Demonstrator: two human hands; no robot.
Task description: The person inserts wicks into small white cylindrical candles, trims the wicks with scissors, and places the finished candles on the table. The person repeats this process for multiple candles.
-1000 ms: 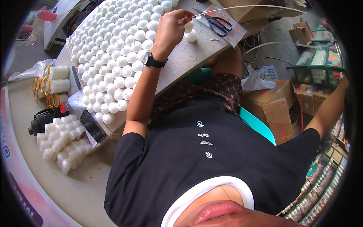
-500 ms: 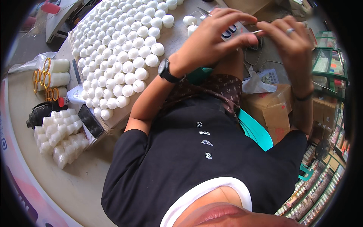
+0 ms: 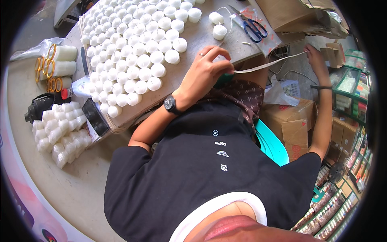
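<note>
A long, narrow whitish strip (image 3: 271, 64) runs taut between my two hands, over my lap and the table's right edge. My left hand (image 3: 210, 66) is closed, pinching the strip's left end; what else may lie within its curled fingers is hidden. Held out to the right, my right hand (image 3: 315, 56) is closed on the other end. Just beyond the left hand, two white cup candles (image 3: 219, 32) stand with a loose white string (image 3: 229, 20) by them. Blue-handled scissors (image 3: 254, 30) lie on a clear plastic bag (image 3: 266, 40).
Rows of white candles (image 3: 139, 48) cover much of the table (image 3: 193, 50). To the left are wrapped candle stacks (image 3: 64, 131), packs with orange rings (image 3: 60, 68), a black bottle (image 3: 40, 107) and a phone (image 3: 96, 117). Cardboard boxes (image 3: 286, 121) and shelves (image 3: 350, 86) stand at the right.
My hands, close together before, are now far apart. The right moved outward to the right, the left down and slightly left, and the strip now stretches between them. The view shifted slightly.
</note>
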